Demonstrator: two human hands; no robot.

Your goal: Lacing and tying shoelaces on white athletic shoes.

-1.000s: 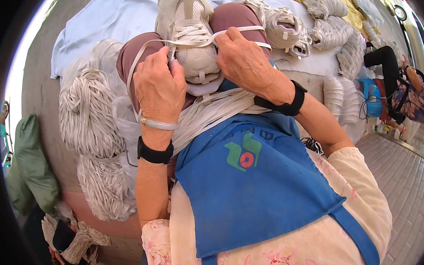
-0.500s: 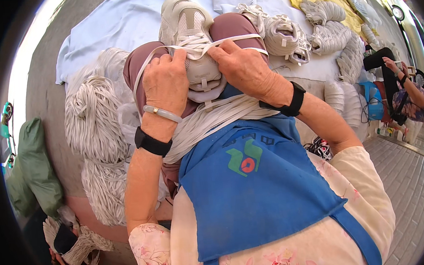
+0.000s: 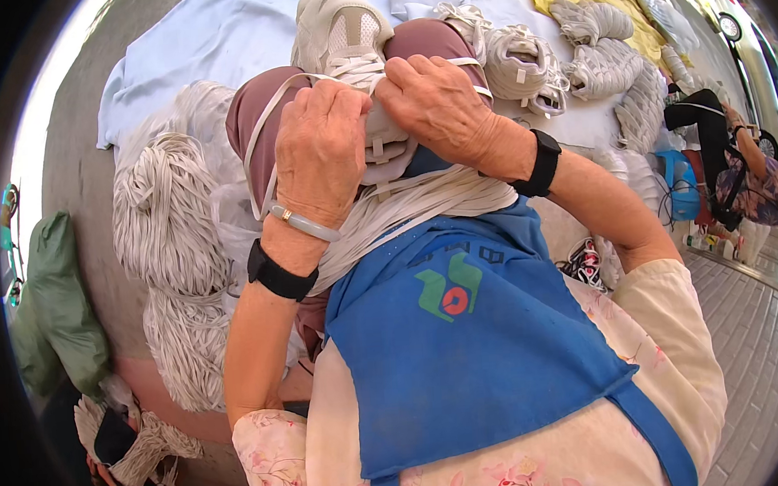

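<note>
Left grip [image 3: 322,145], right grip [image 3: 447,106]: you're pinching the flat white lace [image 3: 266,117]!
Below and beyond them, the beige mesh sneaker [image 3: 333,25] points its toe away.

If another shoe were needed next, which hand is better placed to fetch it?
Probably the right hand: the other shoes lie on its side, while the left hand is farther away.

Ground [image 3: 83,186]: smooth grey concrete, left of frame
Paving [image 3: 761,354]: grey rectangular bricks, lower right
Daylight [image 3: 42,113]: white glare, upper left
</note>
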